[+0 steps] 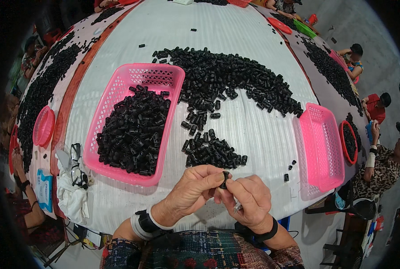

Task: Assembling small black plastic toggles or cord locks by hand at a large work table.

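Note:
Close in front of my body, my left hand [184, 192] pinches a small black plastic piece [225, 180], shaped like a barrel cord lock, between thumb and forefinger. The fingertips of my right hand [253, 199] close on the same piece from the other side. Something small and pale [238, 207] shows at the right palm; its kind I cannot make out. Just beyond my hands lies a small heap of like black pieces [213, 152]. To the left, a pink basket [102, 167] holds a large pile of them.
A long heap of black pieces [236, 74] curves across the white-covered table [128, 36]. An upright-rimmed pink basket [314, 179] stands at right, near a few loose pieces [286, 177]. Glasses [79, 175] rest on a white cloth [72, 201] at left. Other people sit along neighbouring tables.

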Demonstrator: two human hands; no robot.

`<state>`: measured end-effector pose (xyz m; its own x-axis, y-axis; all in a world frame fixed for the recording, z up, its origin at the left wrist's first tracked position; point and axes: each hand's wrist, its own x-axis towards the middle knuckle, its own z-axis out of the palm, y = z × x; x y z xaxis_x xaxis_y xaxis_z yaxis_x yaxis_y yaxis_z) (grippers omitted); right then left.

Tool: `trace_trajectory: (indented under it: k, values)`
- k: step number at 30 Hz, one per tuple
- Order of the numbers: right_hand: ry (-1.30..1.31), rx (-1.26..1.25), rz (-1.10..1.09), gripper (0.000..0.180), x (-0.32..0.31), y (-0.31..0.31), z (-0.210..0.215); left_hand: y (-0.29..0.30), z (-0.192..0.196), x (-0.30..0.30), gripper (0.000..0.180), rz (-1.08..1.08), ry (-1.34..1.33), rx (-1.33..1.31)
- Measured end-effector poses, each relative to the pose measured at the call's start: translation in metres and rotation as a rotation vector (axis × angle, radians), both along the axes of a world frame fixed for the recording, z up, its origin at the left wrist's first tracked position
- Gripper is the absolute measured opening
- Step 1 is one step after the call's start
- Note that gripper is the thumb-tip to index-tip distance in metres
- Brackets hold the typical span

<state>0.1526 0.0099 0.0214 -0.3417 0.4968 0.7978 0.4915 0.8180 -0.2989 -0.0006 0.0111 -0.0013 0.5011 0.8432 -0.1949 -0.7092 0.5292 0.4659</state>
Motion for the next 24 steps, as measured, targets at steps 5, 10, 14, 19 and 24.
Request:
trace_trajectory:
  k: [5,10,14,19,24]
  values:
    - [-0.006,-0.02,-0.004,0.03,0.0004,0.0009,-0.0016,0.0007,0.0006,0.0006,0.015,0.0,0.016,-0.005]
    - [-0.002,-0.045,-0.012,0.029,-0.0013,0.002,0.0,0.0011,0.0019,-0.0004,0.017,-0.008,0.054,0.011]
    - [0.004,-0.075,-0.008,0.031,-0.002,0.0029,-0.0004,0.0018,0.002,0.0001,0.019,-0.011,0.069,0.027]
    - [-0.009,-0.11,-0.003,0.034,0.0001,0.0031,-0.0028,0.0023,0.0,0.0008,0.019,-0.01,0.085,0.02]
    - [0.023,-0.19,0.021,0.035,0.0021,0.0014,-0.0029,0.0035,0.0048,0.0001,0.016,-0.058,0.126,-0.009]
